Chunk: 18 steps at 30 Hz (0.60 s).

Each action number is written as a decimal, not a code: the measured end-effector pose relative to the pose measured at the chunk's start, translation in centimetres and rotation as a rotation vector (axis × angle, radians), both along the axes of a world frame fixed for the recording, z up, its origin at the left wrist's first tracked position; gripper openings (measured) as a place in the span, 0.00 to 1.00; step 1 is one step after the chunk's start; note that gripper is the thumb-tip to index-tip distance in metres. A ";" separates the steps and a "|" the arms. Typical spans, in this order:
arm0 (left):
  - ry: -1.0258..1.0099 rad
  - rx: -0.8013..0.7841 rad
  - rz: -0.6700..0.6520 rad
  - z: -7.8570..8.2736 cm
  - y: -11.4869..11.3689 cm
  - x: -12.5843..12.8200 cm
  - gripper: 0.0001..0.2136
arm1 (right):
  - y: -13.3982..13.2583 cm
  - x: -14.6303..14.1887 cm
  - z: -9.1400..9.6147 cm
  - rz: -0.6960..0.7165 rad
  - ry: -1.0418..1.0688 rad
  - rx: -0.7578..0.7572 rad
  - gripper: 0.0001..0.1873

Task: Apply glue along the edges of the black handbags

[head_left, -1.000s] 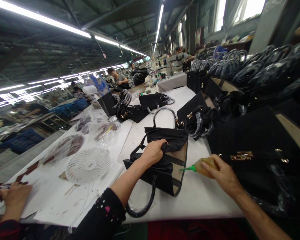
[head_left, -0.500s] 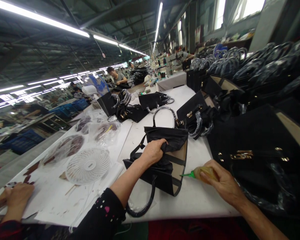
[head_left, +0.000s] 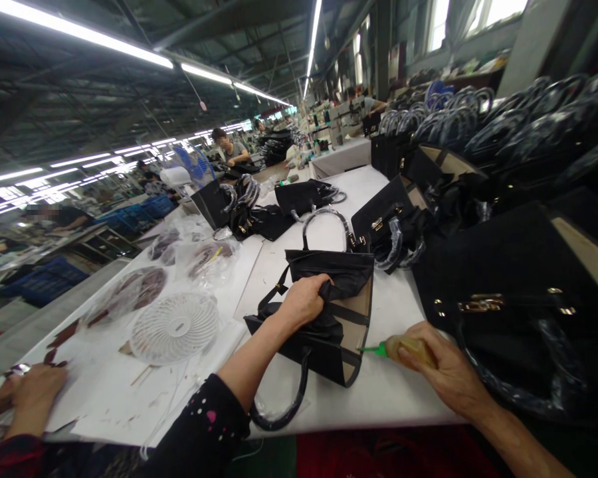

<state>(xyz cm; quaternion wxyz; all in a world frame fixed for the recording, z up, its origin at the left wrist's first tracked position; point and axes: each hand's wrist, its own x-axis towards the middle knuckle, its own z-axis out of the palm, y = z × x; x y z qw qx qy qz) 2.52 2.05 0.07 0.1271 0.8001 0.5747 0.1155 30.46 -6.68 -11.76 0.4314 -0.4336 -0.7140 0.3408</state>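
Note:
A black handbag [head_left: 319,362] lies on its side on the white table, its beige inside showing on the right. My left hand [head_left: 305,300] reaches into the bag's mouth, with fingers closed on the bunched black lining [head_left: 349,282]. In my right hand [head_left: 441,362] is a squeeze bottle [head_left: 409,350] of yellowish liquid with a green nozzle. The nozzle's tip is at the beige right edge of the bag; whether it touches, I cannot tell. One looped handle [head_left: 299,398] hangs toward the table's front edge, the other arches behind.
More black handbags [head_left: 386,222] stand behind and to the right, many handles wrapped in clear film. A round white fan [head_left: 175,328] and plastic-wrapped brown pieces [head_left: 139,292] lie on the left. At the far left are a co-worker's hands [head_left: 37,392].
Both hands hold almost the same pose. The view has shifted slightly, and the co-worker's hands at the left have moved a little.

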 end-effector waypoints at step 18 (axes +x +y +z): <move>-0.004 0.003 -0.011 -0.1 -0.2 -0.1 0.16 | -2.4 -0.9 0.8 -0.016 -0.026 0.176 0.04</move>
